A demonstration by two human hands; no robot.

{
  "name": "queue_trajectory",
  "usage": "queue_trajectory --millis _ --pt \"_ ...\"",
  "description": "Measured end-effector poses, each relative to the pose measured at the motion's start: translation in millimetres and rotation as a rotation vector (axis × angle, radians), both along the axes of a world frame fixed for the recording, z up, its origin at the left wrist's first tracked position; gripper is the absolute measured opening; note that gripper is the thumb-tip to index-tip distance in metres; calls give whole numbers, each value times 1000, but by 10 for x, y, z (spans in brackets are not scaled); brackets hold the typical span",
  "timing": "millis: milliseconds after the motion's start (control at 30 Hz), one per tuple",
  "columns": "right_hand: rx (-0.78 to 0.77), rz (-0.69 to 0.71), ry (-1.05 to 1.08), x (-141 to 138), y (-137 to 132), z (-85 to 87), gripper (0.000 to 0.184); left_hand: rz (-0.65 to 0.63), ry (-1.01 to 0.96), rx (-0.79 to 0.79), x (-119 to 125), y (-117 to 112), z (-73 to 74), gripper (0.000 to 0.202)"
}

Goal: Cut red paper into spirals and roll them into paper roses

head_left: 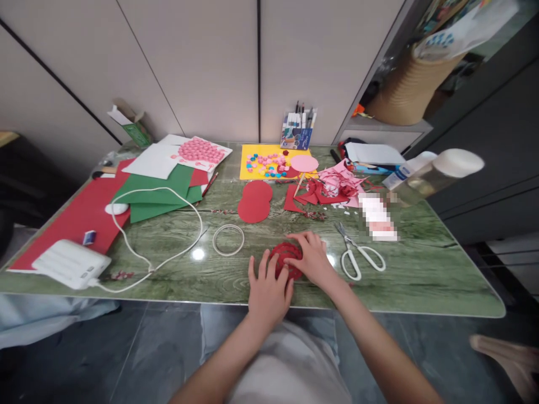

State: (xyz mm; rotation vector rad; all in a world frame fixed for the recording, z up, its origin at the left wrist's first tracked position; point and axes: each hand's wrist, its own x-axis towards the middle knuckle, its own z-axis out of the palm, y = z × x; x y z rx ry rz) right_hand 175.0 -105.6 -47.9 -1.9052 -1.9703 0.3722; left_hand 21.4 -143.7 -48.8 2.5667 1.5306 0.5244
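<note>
By the green tabletop's (421, 269) near edge, left of the scissors (357, 255), a red cut-paper disc (282, 255) lies flat — left hand (267, 292) pressing it with fingers spread, right hand (312, 259) curled over it, pinch or press unclear — seemingly being smoothed; lifting it would call for gentleness

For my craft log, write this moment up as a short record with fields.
surface: green wood-grain table
left hand: flat, fingers spread, on the near edge of the round red paper cutout
right hand: fingertips on the same cutout, from the right
right of hands: white-handled scissors, lying flat
left of hands: thin white ring
behind: two overlapping red paper discs
</note>
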Motion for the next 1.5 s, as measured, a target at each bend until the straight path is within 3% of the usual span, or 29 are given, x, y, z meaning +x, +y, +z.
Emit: queue_trajectory --millis 267,433,667,1100,1333,1500 --pt "48 -11 38 6 -37 -50 51 -27 -16 53 -15 -22 35 26" --pt "105 -26 24 1 -96 -77 48 -107 -87 44 -16 227 122 18" --pt "136 -25 -9 5 -148 -44 52 -39 -132 -217 88 764 21 10" --pt "125 -32 23 10 -154 -71 50 -214 -473 -578 -76 1155 -27 11" --pt "157 -86 415 94 -101 -72 28 -237 -674 -662 -110 1298 64 14" --pt "63 -2 485 263 162 -12 28 -250 -731 -649 -66 1383 173 16"
